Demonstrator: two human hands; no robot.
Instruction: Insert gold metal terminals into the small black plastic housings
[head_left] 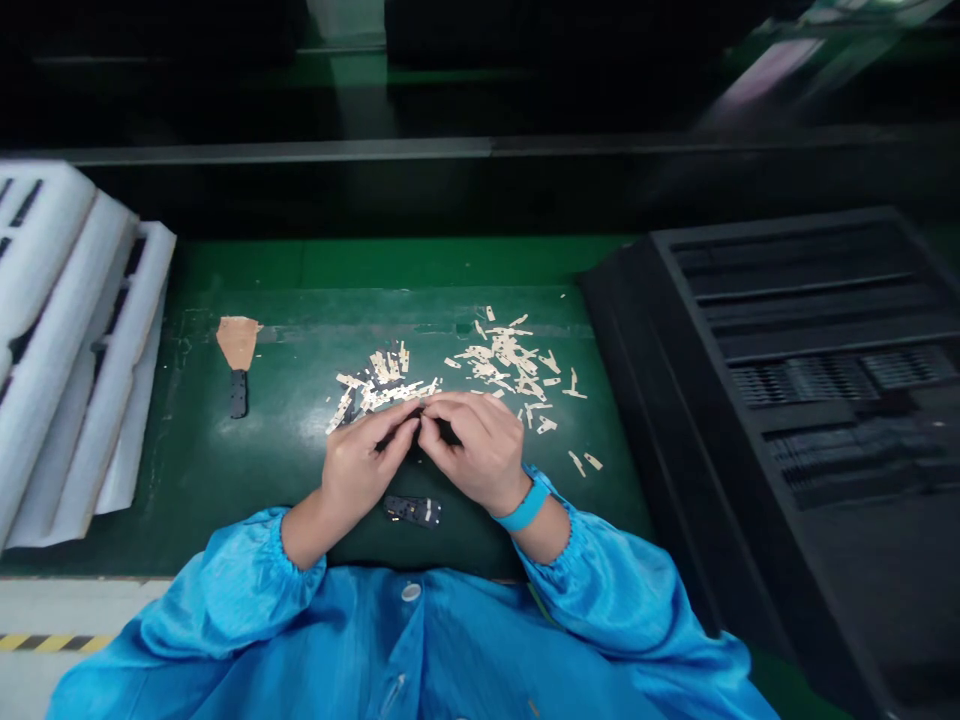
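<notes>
My left hand and my right hand meet over the middle of the green mat, thumbs and forefingers pinched together. A tiny dark bit shows between the fingertips, too small and covered to name. Below the hands lies a black rectangular part with a whitish patch near one end. Just beyond my left fingers is a pile of small cream and black pieces. Past my right hand, loose cream-coloured strips are scattered, with a couple of strips lying apart nearer to me.
At the left stand stacked white foam trays with slots. A tan fan-shaped piece with a black part at its narrow end lies on the green mat. A big black slotted tray fills the right side.
</notes>
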